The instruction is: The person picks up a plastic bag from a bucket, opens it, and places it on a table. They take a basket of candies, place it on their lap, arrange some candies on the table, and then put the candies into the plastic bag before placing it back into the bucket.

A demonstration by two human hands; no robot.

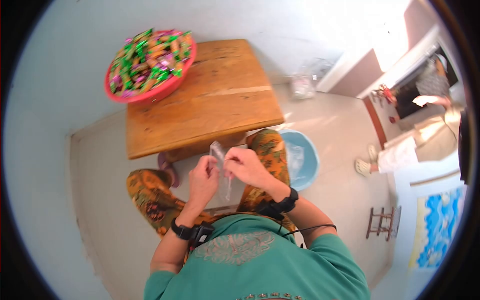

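Note:
Above my lap, a clear plastic bag [218,151] is pinched between my two hands, its lower part hanging down between my knees. My left hand [204,181] has its fingers closed on the bag's left side. On the other side my right hand [244,166] grips it with thumb and bent fingers, the knuckles turned up. In front of my knees stands a wooden table [227,95]. On its far left corner sits a red basin [186,72] heaped with candies [150,62] in shiny green, orange and purple wrappers.
Right of my knee, a light blue tub [311,162] on the floor holds clear plastic. Another plastic bag [302,86] lies by the wall. A person [430,130] is at the far right, near a small wooden stool [382,223]. A pink slipper [168,170] is under the table.

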